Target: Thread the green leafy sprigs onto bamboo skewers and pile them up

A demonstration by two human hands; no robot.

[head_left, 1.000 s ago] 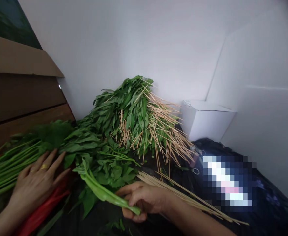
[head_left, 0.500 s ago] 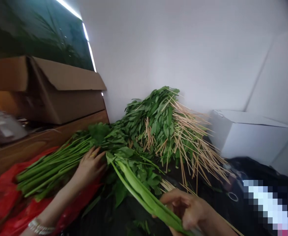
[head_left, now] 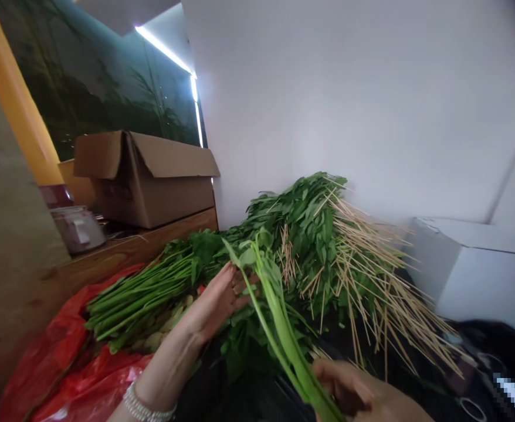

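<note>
My right hand (head_left: 356,390) at the bottom grips the lower end of a bunch of leafy green stalks (head_left: 284,331). The pale stalks slant up and left, their leaf tips toward the middle of the view. My left hand (head_left: 222,299), a beaded bracelet on its wrist, reaches beside the leafy end with fingers stretched out; some fingertips are partly hidden by leaves. Whether it touches them I cannot tell. Left of it, a pile of long green stalks (head_left: 143,293) lies on a red plastic bag (head_left: 59,346). Loose green leaves (head_left: 244,346) sit below the held bunch.
Behind stands a heap of green leaves (head_left: 301,217) with many thin wooden sticks (head_left: 372,281) jutting right. A cardboard box (head_left: 173,196) is on a wooden ledge at left, near a container (head_left: 79,228). At right are a white box (head_left: 490,281) and black plastic (head_left: 504,337).
My left hand has left the stalk pile and moved right to the held bunch's leafy end. The bunch is tilted more upright in my right hand. The view has swung left.
</note>
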